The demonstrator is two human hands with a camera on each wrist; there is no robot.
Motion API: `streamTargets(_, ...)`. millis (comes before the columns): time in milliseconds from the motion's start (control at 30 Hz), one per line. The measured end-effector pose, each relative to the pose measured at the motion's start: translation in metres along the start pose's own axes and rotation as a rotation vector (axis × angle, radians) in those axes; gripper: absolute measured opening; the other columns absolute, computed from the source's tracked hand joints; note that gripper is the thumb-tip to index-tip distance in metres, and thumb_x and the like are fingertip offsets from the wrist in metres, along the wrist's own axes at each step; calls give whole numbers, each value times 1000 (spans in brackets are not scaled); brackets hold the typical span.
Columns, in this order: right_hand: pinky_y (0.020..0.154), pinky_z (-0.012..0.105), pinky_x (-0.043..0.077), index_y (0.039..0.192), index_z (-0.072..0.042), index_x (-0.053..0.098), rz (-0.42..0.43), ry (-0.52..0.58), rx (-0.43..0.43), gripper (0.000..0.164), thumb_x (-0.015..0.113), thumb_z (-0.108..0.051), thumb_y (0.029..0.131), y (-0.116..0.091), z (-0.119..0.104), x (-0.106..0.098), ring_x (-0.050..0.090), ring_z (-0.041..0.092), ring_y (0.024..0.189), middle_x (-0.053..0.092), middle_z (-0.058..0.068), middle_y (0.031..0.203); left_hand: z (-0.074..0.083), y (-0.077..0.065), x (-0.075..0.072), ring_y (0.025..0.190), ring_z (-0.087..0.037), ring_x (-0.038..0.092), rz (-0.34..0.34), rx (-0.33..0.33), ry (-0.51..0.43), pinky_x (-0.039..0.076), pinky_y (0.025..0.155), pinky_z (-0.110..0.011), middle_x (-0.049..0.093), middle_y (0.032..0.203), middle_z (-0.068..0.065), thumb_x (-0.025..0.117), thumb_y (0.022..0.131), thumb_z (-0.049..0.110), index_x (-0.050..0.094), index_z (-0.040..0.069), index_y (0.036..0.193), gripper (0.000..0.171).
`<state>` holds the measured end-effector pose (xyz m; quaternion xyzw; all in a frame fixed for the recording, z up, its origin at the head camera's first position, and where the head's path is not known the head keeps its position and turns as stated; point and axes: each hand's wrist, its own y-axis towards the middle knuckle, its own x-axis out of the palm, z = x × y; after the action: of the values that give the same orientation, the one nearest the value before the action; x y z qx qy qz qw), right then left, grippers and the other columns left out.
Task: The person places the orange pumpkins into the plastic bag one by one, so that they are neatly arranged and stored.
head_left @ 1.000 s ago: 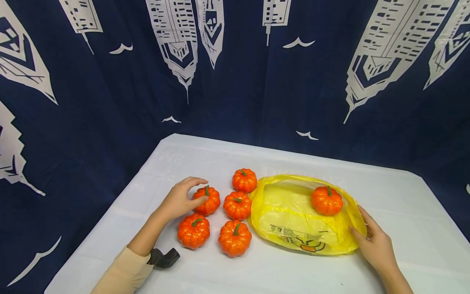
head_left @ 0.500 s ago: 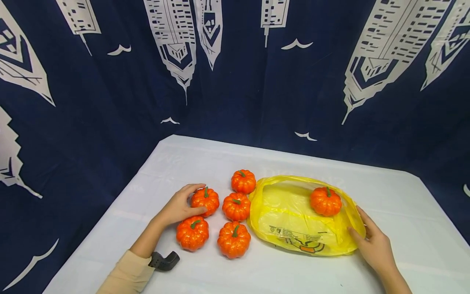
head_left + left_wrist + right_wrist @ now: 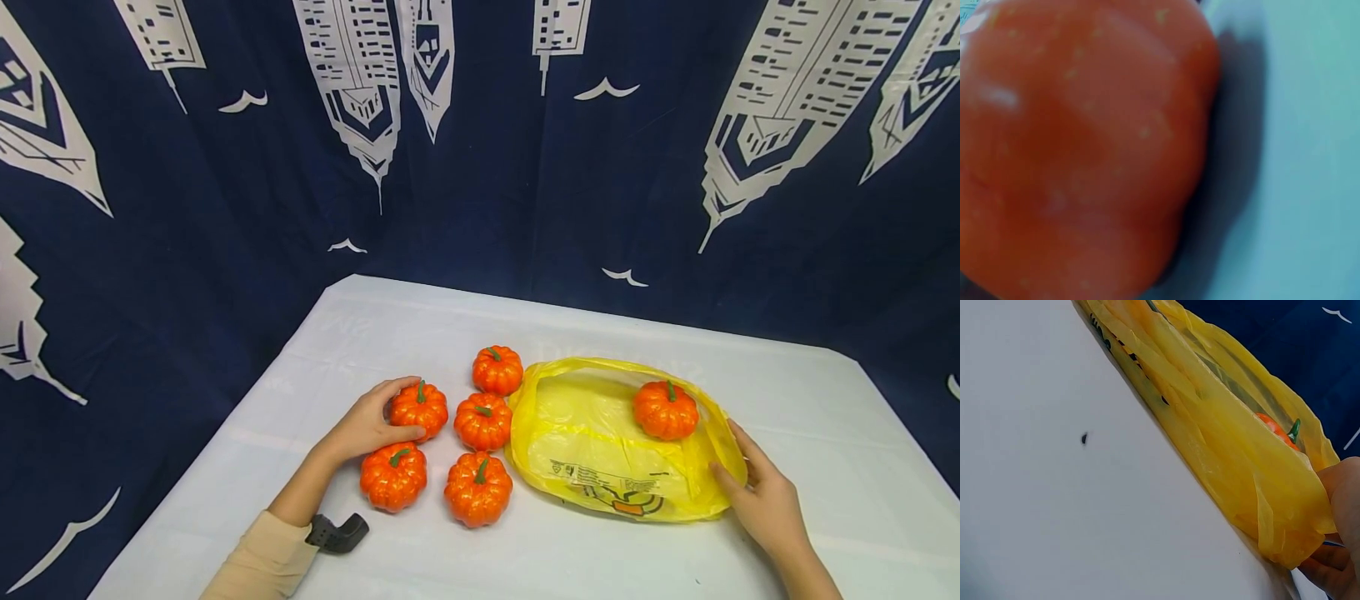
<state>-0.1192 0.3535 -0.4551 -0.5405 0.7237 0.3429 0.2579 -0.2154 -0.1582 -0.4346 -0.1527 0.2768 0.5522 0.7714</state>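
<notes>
My left hand (image 3: 369,425) grips a small orange pumpkin (image 3: 422,410) with a green stem, fingers on its far side and thumb on its near side. That pumpkin stands on the table. A yellow plastic bag (image 3: 600,467) lies with its mouth spread wide, and one pumpkin (image 3: 665,411) sits in its right part. At the bag's right end my right hand (image 3: 768,500) holds the rim, thumb over the edge and fingers outside. In the left wrist view a blurred orange pumpkin (image 3: 1085,150) fills the left side; which one it is, I cannot tell.
Beside the bag's left end stand three pumpkins: a far one (image 3: 497,371), a middle one (image 3: 483,422) and a near one (image 3: 478,490). Another pumpkin (image 3: 393,477) is close below my left hand. A white cloth covers the table (image 3: 600,558); a dark blue printed curtain (image 3: 480,208) hangs behind.
My left hand has come down around the pumpkin and its fingers and thumb now touch it. The right hand and the bag have stayed in place.
</notes>
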Motion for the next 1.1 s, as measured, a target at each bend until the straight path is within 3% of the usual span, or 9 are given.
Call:
streamTargets(333, 86, 69, 41, 154, -7, 25, -1, 5, -3, 65, 57, -17, 98, 0, -1, 1, 48, 61, 110, 42, 39, 136, 0, -1, 0, 120, -34, 51, 21, 4, -17, 41, 101, -54, 48, 139, -18, 82, 78, 30, 49, 11, 141, 74)
streamTargets(633, 86, 69, 42, 154, -6, 24, -11, 1, 0, 66, 57, -19, 99, 2, 0, 0, 48, 61, 109, 42, 39, 135, 1, -1, -3, 113, -33, 51, 42, -15, -29, 50, 91, -48, 48, 139, -16, 83, 78, 31, 50, 13, 141, 73)
streamTargets(1100, 86, 68, 42, 154, -6, 24, -10, -5, 5, 65, 56, -19, 99, 1, 0, 0, 48, 61, 109, 41, 40, 135, 31, 12, -15, 114, -34, 52, 25, 44, -49, 51, 91, -43, 48, 137, -16, 84, 77, 28, 49, 13, 141, 74)
